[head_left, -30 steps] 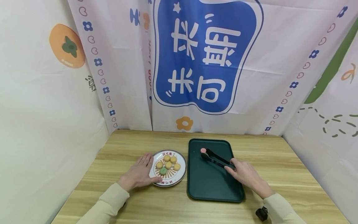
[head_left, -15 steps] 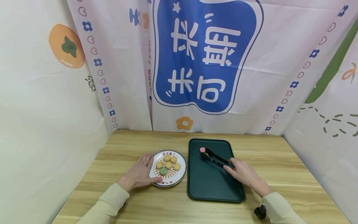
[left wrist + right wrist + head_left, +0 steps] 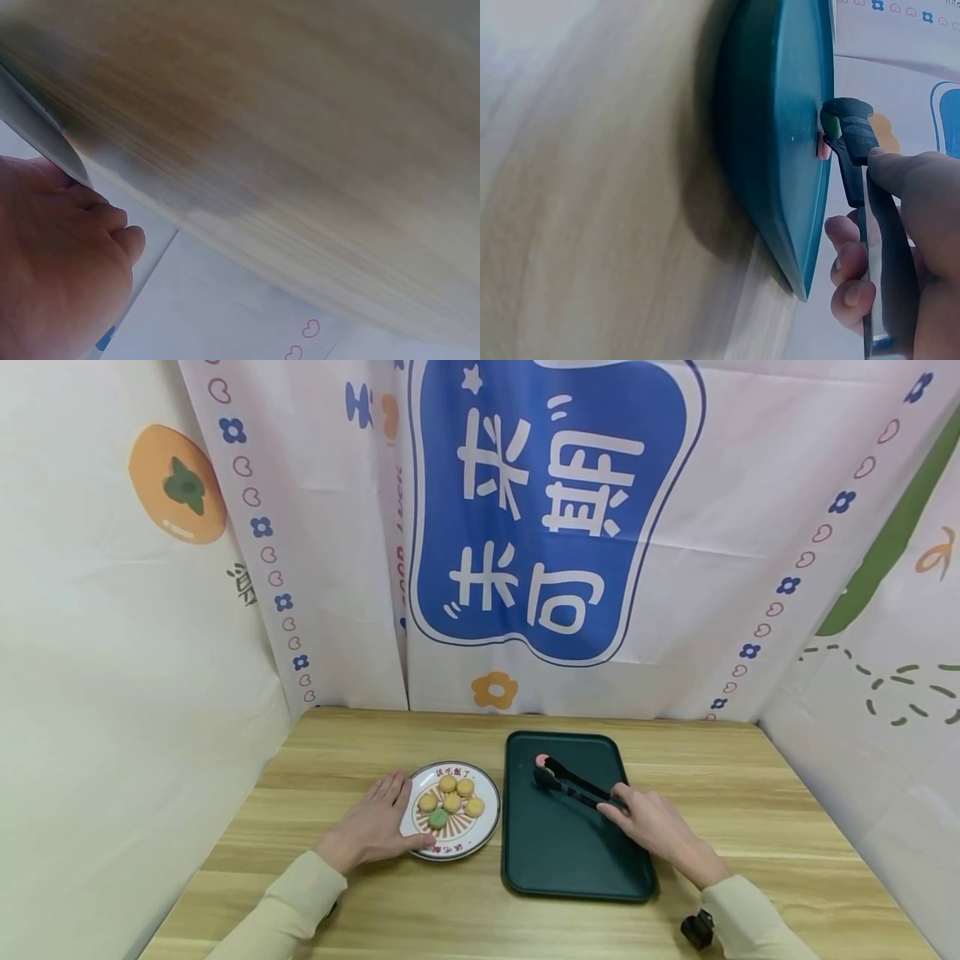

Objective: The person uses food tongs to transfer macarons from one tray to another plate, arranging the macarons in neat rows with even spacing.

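My right hand (image 3: 660, 828) grips black tongs (image 3: 581, 788) over the dark green tray (image 3: 577, 852). By the tong tips near the tray's back lies a pink macaron (image 3: 542, 761), partly covered by them. In the right wrist view, a bit of something green (image 3: 832, 126) shows between the tong heads, just above the pink macaron (image 3: 823, 147). Fingers extended, my left hand (image 3: 372, 827) rests against the left side of the white plate (image 3: 480, 833), its thumb on the front rim. On the plate sit several yellow macarons (image 3: 452, 802) and one green macaron (image 3: 438, 818).
The wooden table (image 3: 420, 910) carries the plate and, to its right, the tray. A printed cloth (image 3: 360, 635) hangs behind the table's back edge, with more cloth along both sides. A black device (image 3: 697, 930) is at the right wrist.
The tong tips and right hand have shifted slightly left and toward the back, now covering more of the pink macaron, which has also moved slightly. The left hand and plate stay put.
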A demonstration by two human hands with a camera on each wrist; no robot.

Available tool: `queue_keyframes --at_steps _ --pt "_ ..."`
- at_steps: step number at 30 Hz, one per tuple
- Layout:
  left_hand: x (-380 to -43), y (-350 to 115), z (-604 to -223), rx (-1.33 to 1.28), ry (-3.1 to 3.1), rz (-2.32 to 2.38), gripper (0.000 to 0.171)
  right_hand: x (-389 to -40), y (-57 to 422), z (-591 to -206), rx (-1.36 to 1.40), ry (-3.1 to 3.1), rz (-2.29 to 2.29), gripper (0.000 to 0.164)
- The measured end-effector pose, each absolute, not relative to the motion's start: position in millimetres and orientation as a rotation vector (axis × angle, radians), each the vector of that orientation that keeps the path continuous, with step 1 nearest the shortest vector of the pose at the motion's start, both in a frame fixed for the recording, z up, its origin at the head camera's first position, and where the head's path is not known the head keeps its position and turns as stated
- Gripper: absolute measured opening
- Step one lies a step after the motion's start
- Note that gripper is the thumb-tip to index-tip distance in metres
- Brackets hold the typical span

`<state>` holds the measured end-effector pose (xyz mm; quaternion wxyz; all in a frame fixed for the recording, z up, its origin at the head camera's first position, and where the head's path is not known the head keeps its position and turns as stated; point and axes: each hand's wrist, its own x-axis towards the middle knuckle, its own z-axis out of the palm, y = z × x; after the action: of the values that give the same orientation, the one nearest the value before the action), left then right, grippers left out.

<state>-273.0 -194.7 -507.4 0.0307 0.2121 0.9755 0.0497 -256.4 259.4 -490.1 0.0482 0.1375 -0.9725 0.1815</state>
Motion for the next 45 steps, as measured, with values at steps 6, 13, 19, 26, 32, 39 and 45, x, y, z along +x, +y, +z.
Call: queue_keyframes --at_steps 6,13,19,26,32,39,45 --pt "-272 -195 -506 0.655 3.006 0.162 0.117 -256 259 -490 0.418 -2.965 0.573 0.025" --pt "-272 -195 -508 0.656 3.006 0.157 0.117 -253 260 -492 0.431 -2.953 0.556 0.024" --pt "-272 -196 -509 0.641 2.996 0.152 0.118 -252 258 -491 0.452 -2.943 0.538 0.025" --pt "-271 -195 -507 0.65 3.002 0.159 0.117 -249 256 -490 0.469 -2.937 0.546 0.026" --pt "-270 -195 -505 0.649 3.001 0.149 0.116 -248 250 -488 0.462 -2.956 0.562 0.028" --pt "-270 -194 -504 0.653 2.997 0.13 0.117 -246 242 -483 0.502 -2.937 0.555 0.028" --pt "-270 -195 -504 0.66 3.011 0.136 0.116 -243 235 -482 0.517 -2.934 0.537 0.029"
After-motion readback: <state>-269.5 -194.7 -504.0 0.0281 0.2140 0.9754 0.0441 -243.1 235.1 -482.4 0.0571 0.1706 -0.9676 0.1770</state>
